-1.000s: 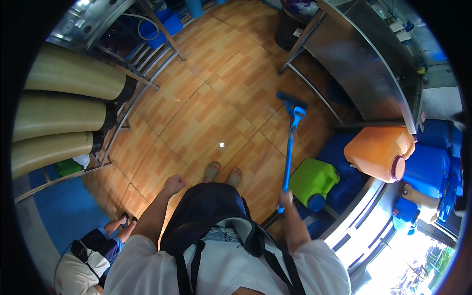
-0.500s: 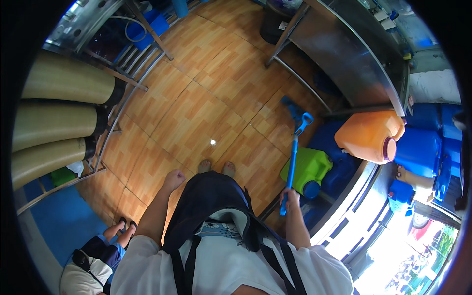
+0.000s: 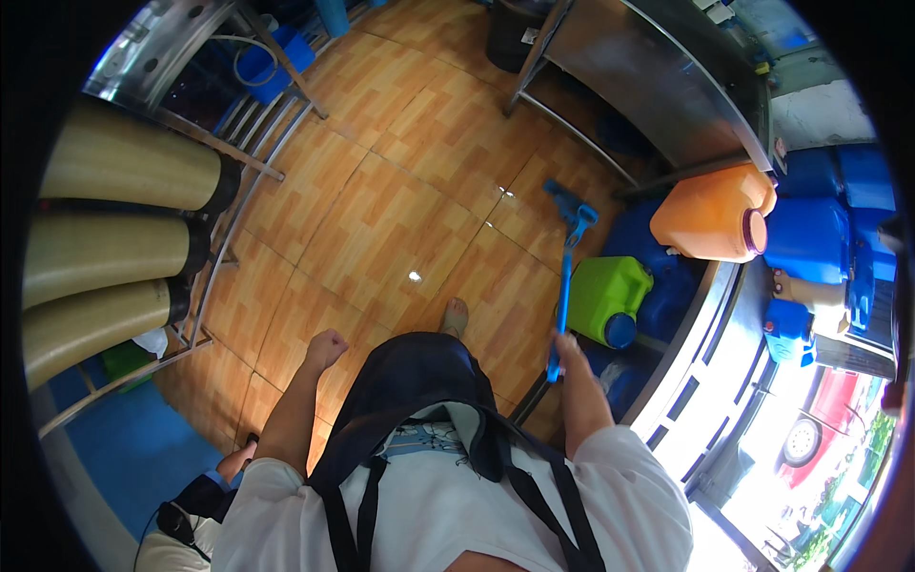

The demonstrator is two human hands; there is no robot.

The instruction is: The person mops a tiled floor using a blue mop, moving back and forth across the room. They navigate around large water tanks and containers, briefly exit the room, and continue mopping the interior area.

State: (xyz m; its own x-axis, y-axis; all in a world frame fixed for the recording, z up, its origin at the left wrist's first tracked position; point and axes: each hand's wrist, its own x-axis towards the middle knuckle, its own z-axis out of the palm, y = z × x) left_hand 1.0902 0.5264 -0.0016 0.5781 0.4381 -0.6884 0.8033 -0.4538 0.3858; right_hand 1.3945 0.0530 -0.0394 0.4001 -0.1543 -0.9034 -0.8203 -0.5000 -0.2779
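One grip, that of the right hand (image 3: 572,362), was closed around the blue long-handled mop (image 3: 565,281); the empty left hand (image 3: 329,349) was curled. The mop head (image 3: 565,199) lay toward the floor's (image 3: 400,210) right edge, where careful strokes likely needed the handle clear of the green jerrycan (image 3: 608,294).

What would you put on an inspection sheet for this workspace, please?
Surface: wood-look tiled floor, bright glints; wetness cannot be told.
Job's things: blue long-handled tool, held; floor contact unclear.
Clutter: green jug, orange jug and blue containers, grouped at right.
Grips: left grip closed, apparently empty; right grip around the tool.
Cables: nothing seen clearly.
Surroundings: metal table upper right, tan cylinders at left, another person lower left.
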